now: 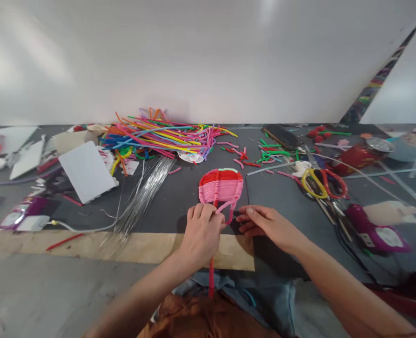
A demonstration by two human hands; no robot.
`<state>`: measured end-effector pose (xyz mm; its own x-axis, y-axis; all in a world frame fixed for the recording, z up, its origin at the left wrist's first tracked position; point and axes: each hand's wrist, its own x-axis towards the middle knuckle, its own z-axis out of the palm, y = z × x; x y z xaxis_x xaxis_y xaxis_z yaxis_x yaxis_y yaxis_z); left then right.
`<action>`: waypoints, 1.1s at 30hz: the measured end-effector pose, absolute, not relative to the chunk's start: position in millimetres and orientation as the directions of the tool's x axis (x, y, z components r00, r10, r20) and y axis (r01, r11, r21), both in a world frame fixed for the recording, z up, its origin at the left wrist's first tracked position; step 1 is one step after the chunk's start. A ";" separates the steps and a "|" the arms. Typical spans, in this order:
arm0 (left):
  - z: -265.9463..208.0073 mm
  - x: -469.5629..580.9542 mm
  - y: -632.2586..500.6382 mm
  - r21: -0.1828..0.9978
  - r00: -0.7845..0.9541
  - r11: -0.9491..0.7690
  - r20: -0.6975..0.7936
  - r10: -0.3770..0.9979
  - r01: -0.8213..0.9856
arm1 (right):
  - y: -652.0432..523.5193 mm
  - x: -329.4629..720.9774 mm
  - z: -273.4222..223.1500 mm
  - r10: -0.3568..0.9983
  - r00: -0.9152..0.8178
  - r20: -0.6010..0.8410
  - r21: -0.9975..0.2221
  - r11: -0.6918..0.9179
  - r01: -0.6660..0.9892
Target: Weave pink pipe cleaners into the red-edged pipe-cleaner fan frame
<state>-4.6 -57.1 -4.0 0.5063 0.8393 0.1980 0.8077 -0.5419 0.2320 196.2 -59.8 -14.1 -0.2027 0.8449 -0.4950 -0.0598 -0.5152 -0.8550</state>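
A rounded pink and red piece made of fuzzy pipe cleaners (220, 185) stands out beyond my hands, over the dark tabletop. My left hand (203, 232) is closed round its lower end, with the fingers wrapped over the strands. Below that fist a red strip (211, 277) hangs down toward my lap. A pink pipe-cleaner strand (232, 211) loops off the piece's lower right side. Just right of this loop is my right hand (259, 223), its fingers apart and slightly bent, with nothing visible in them.
A heap of coloured pipe cleaners (165, 138) lies at the back, near clear thin sticks (146, 199) and a white card (86, 172). Cut pieces (273, 152) are scattered behind my right hand. Scissors (324, 184), a red can (358, 157) and a purple glue gun (373, 230) lie at right.
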 end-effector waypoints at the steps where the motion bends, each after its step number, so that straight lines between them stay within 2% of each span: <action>1: -4.8 -4.5 -56.2 0.226 0.491 -0.538 0.236 0.839 0.812 | -56.9 191.6 -13.3 0.843 -0.218 -0.491 -0.843 -0.523 -0.126; 5: -10.4 -1.5 -53.9 0.176 0.527 -0.599 0.327 0.784 0.781 | -40.5 171.4 -12.4 0.889 -0.222 -0.401 -0.820 -0.456 -0.347; 7: -11.1 -4.5 -50.8 0.251 0.502 -0.597 0.352 0.790 0.762 | -30.7 166.6 -11.7 0.902 -0.206 -0.380 -0.817 -0.431 -0.383; 9: -8.5 -12.5 -44.8 0.447 0.380 -0.522 0.371 0.847 0.726 | -20.7 168.1 -9.3 0.905 -0.206 -0.371 -0.813 -0.424 -0.399; 11: -2.9 -22.4 -36.0 0.719 0.176 -0.383 0.348 0.921 0.580 | -11.2 173.8 -5.4 0.920 -0.204 -0.336 -0.813 -0.392 -0.430; 13: 4.1 -28.9 -25.6 0.954 0.026 -0.154 0.152 0.988 0.258 | -2.9 179.6 -2.2 0.940 -0.195 -0.279 -0.815 -0.339 -0.471; 14: 7.5 -29.4 -20.2 0.998 0.060 -0.002 -0.001 0.998 0.059 | 0.5 181.4 -1.8 0.950 -0.185 -0.250 -0.814 -0.310 -0.492; 16: 12.4 -25.0 -9.5 0.915 0.306 0.331 -0.254 0.917 -0.232 | 5.1 182.1 -4.5 0.964 -0.169 -0.204 -0.807 -0.263 -0.529; 18: 13.1 -15.6 -0.1 0.768 0.554 0.571 -0.352 0.755 -0.291 | 6.7 180.0 -11.0 0.971 -0.165 -0.173 -0.807 -0.236 -0.541; 19: 11.5 -10.4 3.7 0.726 0.619 0.628 -0.364 0.696 -0.280 | 6.6 178.9 -14.7 0.972 -0.172 -0.162 -0.817 -0.230 -0.528; 21: 5.6 -1.4 8.7 0.716 0.645 0.648 -0.369 0.669 -0.262 | 5.3 178.2 -20.9 0.973 -0.178 -0.144 -0.854 -0.213 -0.474; 26: -10.3 4.4 6.9 0.757 0.585 0.599 -0.370 0.722 -0.262 | 4.8 183.9 -23.6 0.979 -0.160 -0.129 -0.937 -0.173 -0.303; 33: -13.4 2.4 0.6 0.781 0.537 0.544 -0.330 0.776 -0.307 | 6.3 183.7 -22.8 0.954 -0.221 -0.204 -0.902 -0.271 -0.337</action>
<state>2.4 0.6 -13.4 0.5373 0.7763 -0.3295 -0.3074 0.5441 0.7807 183.7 6.3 -22.8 -0.2212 0.9536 -0.2041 -0.3372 -0.2712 -0.9015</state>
